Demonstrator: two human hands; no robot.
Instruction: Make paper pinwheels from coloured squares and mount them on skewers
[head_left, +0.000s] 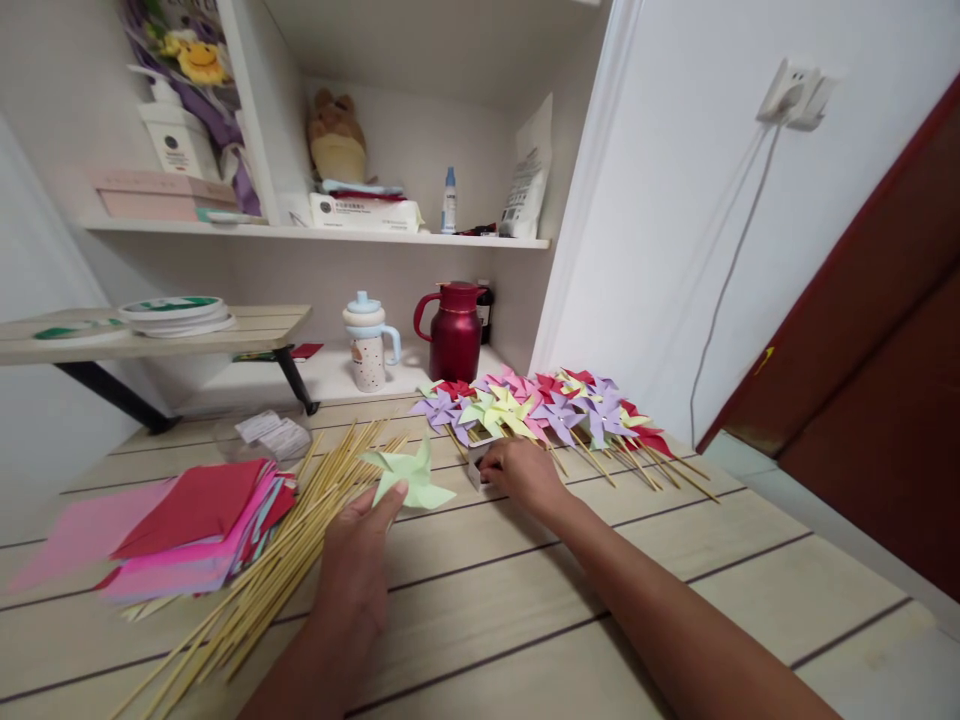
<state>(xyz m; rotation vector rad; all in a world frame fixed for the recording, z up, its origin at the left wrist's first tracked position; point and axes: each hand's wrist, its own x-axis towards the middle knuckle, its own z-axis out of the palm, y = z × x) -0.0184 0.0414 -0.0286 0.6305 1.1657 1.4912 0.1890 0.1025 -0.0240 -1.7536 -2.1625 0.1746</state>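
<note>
Between the thumb and fingers of my left hand is a pale green paper pinwheel, its blades folded and facing up. My right hand has its fingertips inside a small white box on the table; whatever they touch in there is hidden. Behind that hand lies a heap of finished-looking pinwheels on sticks, in purple, red, pink, yellow and green. Left of my left hand, a bundle of thin wooden sticks lies slantwise, with a stack of coloured paper sheets beside it.
A clear container with white packets stands behind the paper. A small raised wooden stand holds round white lids. Along the back are a speckled cup and a red thermos jug, beneath a shelf.
</note>
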